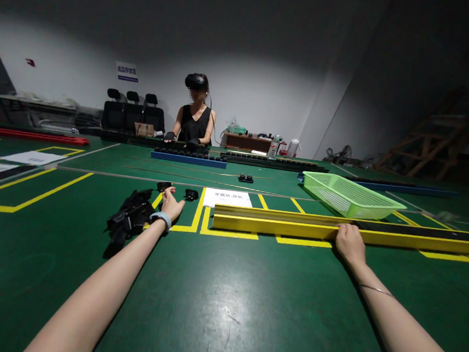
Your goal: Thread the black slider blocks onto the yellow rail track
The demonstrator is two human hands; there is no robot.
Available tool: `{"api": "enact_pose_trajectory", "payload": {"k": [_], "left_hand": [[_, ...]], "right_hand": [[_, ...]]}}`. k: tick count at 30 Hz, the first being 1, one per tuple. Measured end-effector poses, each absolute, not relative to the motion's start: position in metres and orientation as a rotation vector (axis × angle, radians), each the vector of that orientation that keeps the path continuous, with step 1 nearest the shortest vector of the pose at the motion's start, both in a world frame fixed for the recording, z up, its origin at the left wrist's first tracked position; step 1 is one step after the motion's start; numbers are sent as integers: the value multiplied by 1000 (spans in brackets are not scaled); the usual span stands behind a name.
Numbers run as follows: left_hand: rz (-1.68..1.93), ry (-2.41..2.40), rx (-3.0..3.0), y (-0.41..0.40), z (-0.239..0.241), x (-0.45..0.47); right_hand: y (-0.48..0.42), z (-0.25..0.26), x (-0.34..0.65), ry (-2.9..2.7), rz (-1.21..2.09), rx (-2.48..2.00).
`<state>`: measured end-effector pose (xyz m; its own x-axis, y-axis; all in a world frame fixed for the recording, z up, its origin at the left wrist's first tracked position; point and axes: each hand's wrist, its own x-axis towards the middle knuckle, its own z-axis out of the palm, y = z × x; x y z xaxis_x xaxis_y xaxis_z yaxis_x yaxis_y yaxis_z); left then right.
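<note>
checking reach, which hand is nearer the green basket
Right. The right hand rests on the yellow rail just before the green basket; the left hand is far left, beside black parts.

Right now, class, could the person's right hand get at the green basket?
Probably yes. The right hand rests on the yellow rail, and the green basket sits just beyond it, with only that low rail between them.

Long yellow rail (279, 228) lies flat (black strip along top); black parts (130, 218) heaped leftward.

Left hand (171, 206) has blue wristband (161, 218), right hand (349, 243) thin bracelet (375, 290)
</note>
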<state>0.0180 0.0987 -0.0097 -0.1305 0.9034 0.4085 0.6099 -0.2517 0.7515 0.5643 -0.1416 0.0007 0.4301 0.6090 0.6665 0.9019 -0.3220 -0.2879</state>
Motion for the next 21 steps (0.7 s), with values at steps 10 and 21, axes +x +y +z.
{"api": "enact_pose_trajectory", "payload": {"k": [10, 21], "left_hand": [[1050, 1564, 2124, 91, -9, 23], [1143, 1517, 2093, 87, -8, 24]], "right_hand": [[-146, 9, 553, -1303, -606, -2068], [-146, 6, 557, -1341, -615, -2083]]}}
